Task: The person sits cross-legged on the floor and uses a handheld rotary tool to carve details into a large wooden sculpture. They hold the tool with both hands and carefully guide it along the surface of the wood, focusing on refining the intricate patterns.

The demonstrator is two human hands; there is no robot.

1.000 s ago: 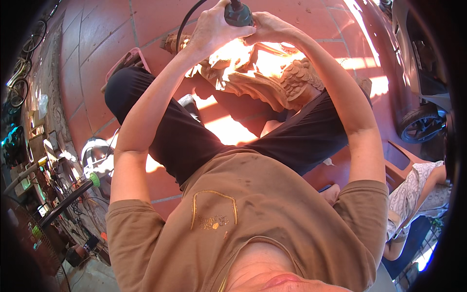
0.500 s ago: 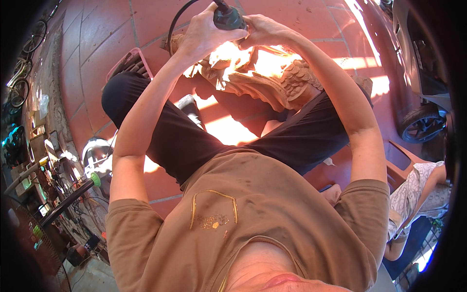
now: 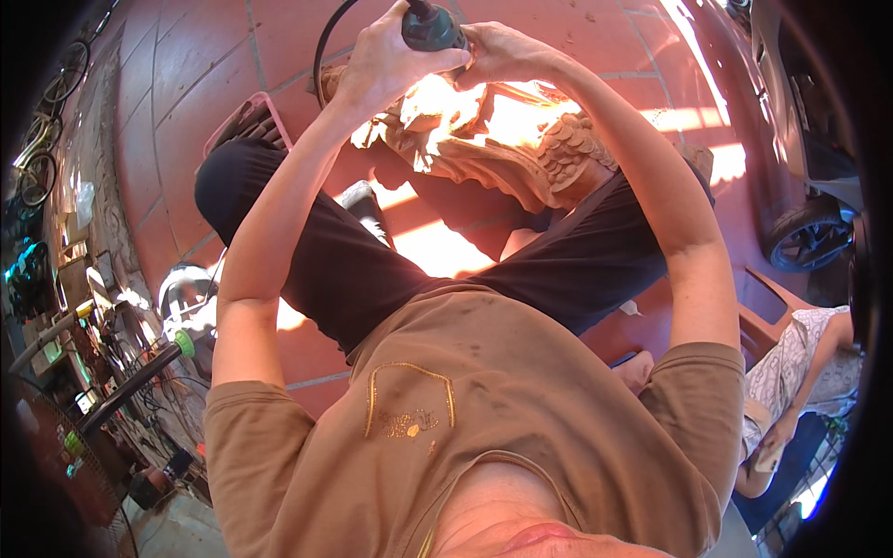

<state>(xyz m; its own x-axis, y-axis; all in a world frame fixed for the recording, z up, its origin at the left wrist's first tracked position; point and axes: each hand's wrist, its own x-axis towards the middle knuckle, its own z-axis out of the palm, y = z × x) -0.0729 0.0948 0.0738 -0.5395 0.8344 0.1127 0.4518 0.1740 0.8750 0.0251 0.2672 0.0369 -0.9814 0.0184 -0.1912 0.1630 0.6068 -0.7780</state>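
Your left hand (image 3: 386, 56) is wrapped tight around the dark green, rounded body of a handheld power tool (image 3: 430, 28), thumb and fingers closed on it, with a black cable (image 3: 326, 42) looping away from the tool over the floor. Your right hand (image 3: 498, 51) is curled against the tool's other side, fingers closed; how much of the tool it clasps you cannot tell from this angle. Both hands sit at the top of the pale, carved wooden figure (image 3: 502, 139), which lies across your lap on your black trousers (image 3: 344, 270), sun glaring off its upper part. The tool's working end is hidden behind your hands. The red tiled floor (image 3: 186, 121) spreads beneath. At the right edge sits another person in a patterned garment (image 3: 791, 372), near a dark car wheel (image 3: 809, 242).
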